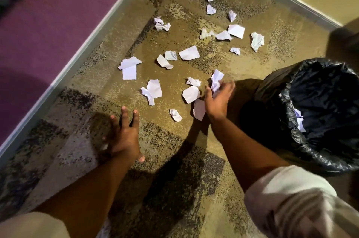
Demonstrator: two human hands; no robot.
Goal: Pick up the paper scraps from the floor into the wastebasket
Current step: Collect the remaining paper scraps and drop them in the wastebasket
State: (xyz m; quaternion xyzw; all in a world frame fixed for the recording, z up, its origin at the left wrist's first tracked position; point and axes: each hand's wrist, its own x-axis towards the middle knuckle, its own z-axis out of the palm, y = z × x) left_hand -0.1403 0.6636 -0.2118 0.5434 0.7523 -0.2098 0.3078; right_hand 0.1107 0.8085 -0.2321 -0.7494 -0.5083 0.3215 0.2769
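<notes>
Right hand (218, 99): clutching a crumpled scrap (216, 82).
Wastebasket (272, 90): just to its right, the nearer arm's side.
Left hand (124, 136): fingers spread, empty.

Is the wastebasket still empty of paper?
No, a few white paper scraps already lie inside the wastebasket, against its black liner.
</notes>
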